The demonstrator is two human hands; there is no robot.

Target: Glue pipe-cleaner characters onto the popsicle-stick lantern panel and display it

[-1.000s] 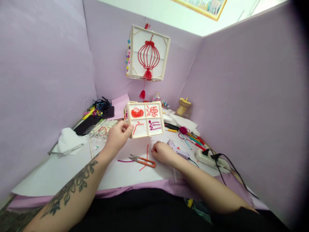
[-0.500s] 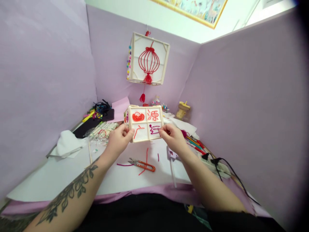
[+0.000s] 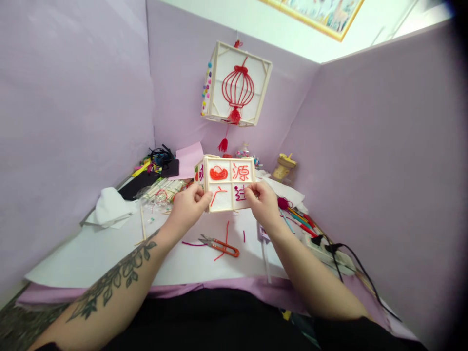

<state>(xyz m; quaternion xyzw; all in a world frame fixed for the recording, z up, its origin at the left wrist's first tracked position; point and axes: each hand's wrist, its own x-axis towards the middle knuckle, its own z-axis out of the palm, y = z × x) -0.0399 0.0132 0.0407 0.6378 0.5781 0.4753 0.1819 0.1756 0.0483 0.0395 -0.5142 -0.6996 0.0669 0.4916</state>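
Note:
A small box lantern (image 3: 221,201) of pale wooden sticks with white panels is raised above the table. Its front is split into four panes bearing a red ingot shape, red characters and purple strokes. My left hand (image 3: 192,197) is closed on its lower left edge, thumb in front. At the lower right pane my right hand (image 3: 263,200) is pinched, with a short purple pipe cleaner (image 3: 242,192) at its fingertips; the fingers partly hide the strokes there. Below on the white tabletop lie orange-handled thread snips (image 3: 221,246), across red and purple pipe cleaner pieces.
A larger lantern (image 3: 243,87) with a red lantern design hangs ahead. A glue gun (image 3: 263,236) stands right, near a power strip (image 3: 331,253) with black cables. White cloth (image 3: 112,207), bagged sticks (image 3: 161,190) and a black phone-like slab (image 3: 170,168) lie left. Lilac walls enclose the table.
The view has shifted, so everything sits further right. My right hand has moved slightly inward over the lower right pane, where a purple upright now crosses the strokes. My left hand keeps its hold.

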